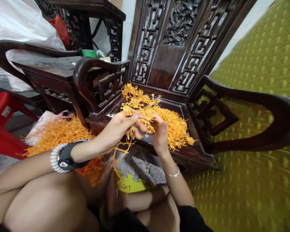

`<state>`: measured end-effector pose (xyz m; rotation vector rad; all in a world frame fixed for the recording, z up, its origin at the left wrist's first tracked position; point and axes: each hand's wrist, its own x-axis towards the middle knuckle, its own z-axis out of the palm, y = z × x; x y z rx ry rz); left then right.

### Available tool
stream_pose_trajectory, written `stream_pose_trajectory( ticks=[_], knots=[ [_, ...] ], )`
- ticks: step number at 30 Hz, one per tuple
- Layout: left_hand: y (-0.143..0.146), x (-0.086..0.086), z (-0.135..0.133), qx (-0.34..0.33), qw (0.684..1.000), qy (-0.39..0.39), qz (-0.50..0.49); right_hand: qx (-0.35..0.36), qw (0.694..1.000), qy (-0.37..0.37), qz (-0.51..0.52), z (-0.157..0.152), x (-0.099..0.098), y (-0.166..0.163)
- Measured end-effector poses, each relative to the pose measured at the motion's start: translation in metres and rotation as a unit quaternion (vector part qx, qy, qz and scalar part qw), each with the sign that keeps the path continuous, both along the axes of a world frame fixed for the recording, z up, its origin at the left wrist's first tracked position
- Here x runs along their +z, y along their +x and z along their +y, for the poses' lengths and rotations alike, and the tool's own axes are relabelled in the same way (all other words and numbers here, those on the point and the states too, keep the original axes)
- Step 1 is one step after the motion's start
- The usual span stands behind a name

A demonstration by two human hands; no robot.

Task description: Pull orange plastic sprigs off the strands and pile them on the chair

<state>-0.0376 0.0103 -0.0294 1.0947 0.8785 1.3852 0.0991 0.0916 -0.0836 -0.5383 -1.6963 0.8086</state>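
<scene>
Up at twelve o'clock, the chair (160, 77) is wood, carved and glossy, throwing back light. At two, the sheet (256, 58) looks like embossed plastic, bumpy with a soft sheen. Close in at three, the pile (178, 125) shows frilly and rough! Bangle (174, 173) at five: smooth, shiny metal. Floor (147, 157) at six: speckled, stone-like. Strap (73, 164) at eight, matt. Stool (0, 111) at nine, smooth plastic; bag (31, 19) at ten, thin, crinkled plastic.

a bunch of branching orange strands (148, 121) is hanging bunched before the seat (100, 121), its thin, forked stems (120, 150) dangling below. short, knobbly orange pieces (177, 124) are lying in a spread-out heap on that dark wooden seat. longer, wiry orange strands (62, 132) are forming a loose, tangled mound to its left.
</scene>
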Motion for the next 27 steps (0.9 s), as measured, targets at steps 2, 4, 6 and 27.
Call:
stream_pose_trajectory(
  ticks=[2, 4, 6, 27],
  knots=[
    [0.003, -0.002, 0.0, -0.006, 1.0, -0.006, -0.001, -0.013, 0.999, 0.024, -0.023, -0.016, -0.004, -0.003],
    [0.006, -0.004, 0.001, -0.005, 1.0, -0.02, -0.016, -0.059, 0.996, 0.053, -0.039, -0.027, -0.003, -0.004],
    [0.009, -0.006, 0.001, -0.002, 0.999, -0.035, -0.031, -0.106, 0.99, 0.074, -0.049, -0.035, 0.0, -0.004],
    [0.02, -0.014, -0.02, -0.151, 0.975, -0.148, -0.066, 0.062, 0.928, -0.241, 0.276, -0.067, -0.007, 0.018]
  ],
)
